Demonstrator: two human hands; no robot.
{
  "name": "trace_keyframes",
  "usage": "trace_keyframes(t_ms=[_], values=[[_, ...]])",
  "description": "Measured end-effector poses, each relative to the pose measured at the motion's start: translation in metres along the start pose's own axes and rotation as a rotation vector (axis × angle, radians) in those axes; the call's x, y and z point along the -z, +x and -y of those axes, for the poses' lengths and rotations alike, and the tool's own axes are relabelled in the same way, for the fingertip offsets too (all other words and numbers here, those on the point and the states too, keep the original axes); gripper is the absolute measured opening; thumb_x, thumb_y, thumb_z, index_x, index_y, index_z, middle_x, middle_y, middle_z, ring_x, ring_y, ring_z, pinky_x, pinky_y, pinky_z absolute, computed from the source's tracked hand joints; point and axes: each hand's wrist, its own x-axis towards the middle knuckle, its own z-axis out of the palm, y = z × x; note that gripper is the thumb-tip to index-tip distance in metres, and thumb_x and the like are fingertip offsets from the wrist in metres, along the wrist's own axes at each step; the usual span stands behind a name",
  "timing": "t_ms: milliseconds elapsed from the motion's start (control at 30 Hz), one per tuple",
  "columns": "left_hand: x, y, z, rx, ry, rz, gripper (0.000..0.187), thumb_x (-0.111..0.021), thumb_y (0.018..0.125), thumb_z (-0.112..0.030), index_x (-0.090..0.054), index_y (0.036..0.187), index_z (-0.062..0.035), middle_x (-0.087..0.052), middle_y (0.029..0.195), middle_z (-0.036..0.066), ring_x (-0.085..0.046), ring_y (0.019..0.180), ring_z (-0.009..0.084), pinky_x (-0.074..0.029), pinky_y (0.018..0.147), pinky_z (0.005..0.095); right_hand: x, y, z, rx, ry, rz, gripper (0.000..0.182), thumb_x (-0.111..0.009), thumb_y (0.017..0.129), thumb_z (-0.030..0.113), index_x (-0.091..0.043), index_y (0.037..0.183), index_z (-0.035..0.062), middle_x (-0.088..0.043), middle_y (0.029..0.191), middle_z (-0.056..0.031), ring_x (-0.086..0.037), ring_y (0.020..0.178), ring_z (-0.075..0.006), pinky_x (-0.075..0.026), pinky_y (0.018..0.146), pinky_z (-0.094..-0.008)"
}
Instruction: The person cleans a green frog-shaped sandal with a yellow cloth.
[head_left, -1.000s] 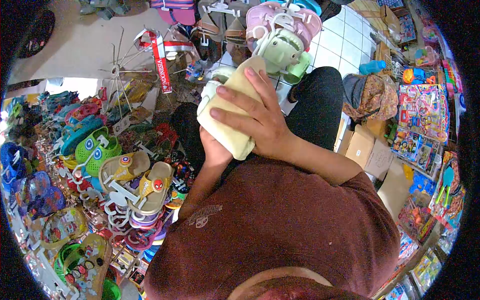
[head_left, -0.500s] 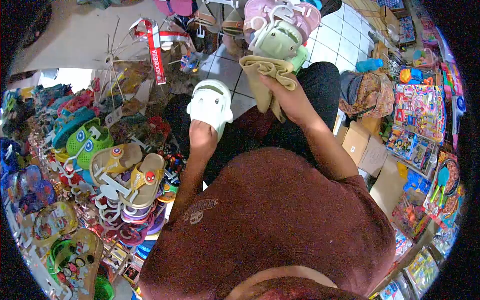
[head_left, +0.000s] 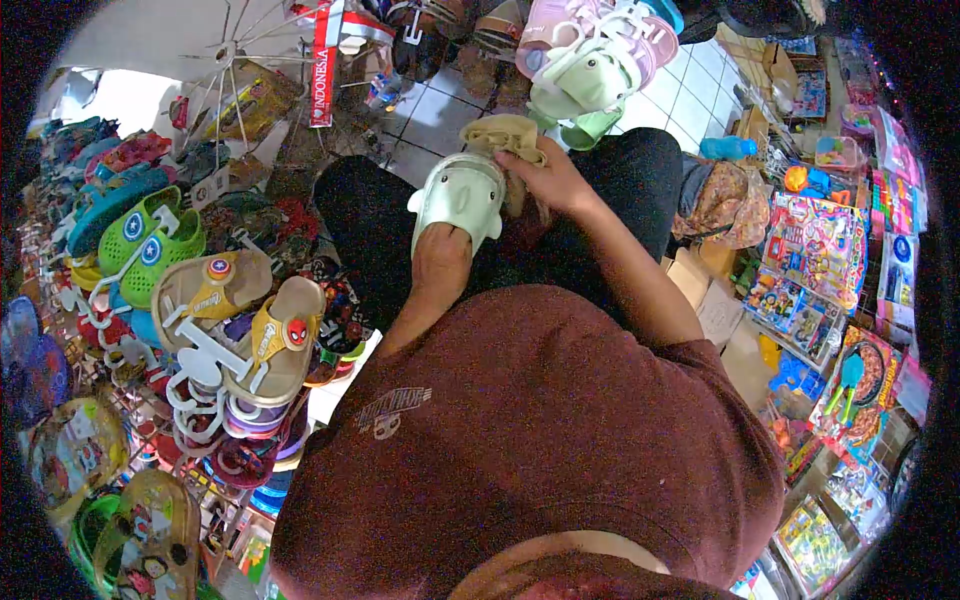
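Nearest the camera is the person's maroon shirt (head_left: 540, 440), filling the lower middle. Just beyond it the left hand (head_left: 442, 268) has its grip wrapped around the heel end of a pale green shark-shaped sandal (head_left: 461, 196), held toe-outward over the dark trousers (head_left: 370, 220). Just right of the sandal, the right hand (head_left: 555, 180) pinches a folded beige cloth (head_left: 500, 135) that touches the sandal's far end. Left of the sandal hangs a rack of children's sandals, among them a tan pair with a spider emblem (head_left: 280, 340). Beyond the sandal, more pale green and pink sandals (head_left: 590, 60) hang above the white tiled floor (head_left: 690, 90).
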Motion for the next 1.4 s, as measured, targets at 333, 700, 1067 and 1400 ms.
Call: trace_keyframes(t_ms=[333, 700, 1067, 1400], values=[[-0.012, -0.004, 0.008, -0.148, 0.096, -0.022, 0.006, -0.058, 0.073, -0.005, -0.058, 0.078, -0.0011, -0.055, 0.081, 0.018, -0.057, 0.083, 0.0359, -0.046, 0.074, 0.0464, -0.007, 0.014, -0.015, 0.470, -0.620, 0.218, 0.038, -0.063, 0.082, 0.019, -0.059, 0.117, 0.0080, -0.060, 0.117, -0.0113, -0.052, 0.114, -0.0297, -0.038, 0.100, -0.0395], [-0.009, -0.005, 0.007, -0.147, 0.083, -0.032, 0.007, -0.058, 0.075, -0.004, -0.059, 0.081, -0.0008, -0.056, 0.082, 0.017, -0.056, 0.082, 0.0373, -0.046, 0.074, 0.0467, -0.020, 0.015, 0.005, 0.527, -0.760, 0.335, 0.038, -0.068, 0.077, 0.025, -0.062, 0.112, 0.0105, -0.060, 0.113, -0.0127, -0.052, 0.113, -0.0318, -0.040, 0.097, -0.0408], [-0.009, -0.009, 0.007, -0.220, 0.084, -0.077, 0.012, -0.058, 0.074, -0.002, -0.060, 0.085, -0.0008, -0.056, 0.083, 0.019, -0.057, 0.082, 0.0377, -0.046, 0.073, 0.0474, -0.012, 0.011, -0.008, 0.143, -0.324, -0.245, 0.041, -0.066, 0.082, 0.020, -0.056, 0.119, 0.0063, -0.061, 0.112, -0.0137, -0.056, 0.107, -0.0307, -0.043, 0.095, -0.0387], [0.000, 0.000, 0.017, 0.090, -0.169, -0.241, 0.026, -0.052, 0.071, 0.007, -0.065, 0.092, 0.0020, -0.062, 0.088, 0.020, -0.060, 0.084, 0.0391, -0.048, 0.075, 0.0418, -0.020, -0.051, -0.024, 0.568, -0.569, 0.022, 0.061, -0.067, 0.072, 0.003, -0.050, 0.130, 0.0100, -0.048, 0.136, -0.0107, -0.035, 0.133, -0.0283, -0.025, 0.111, -0.0418]])
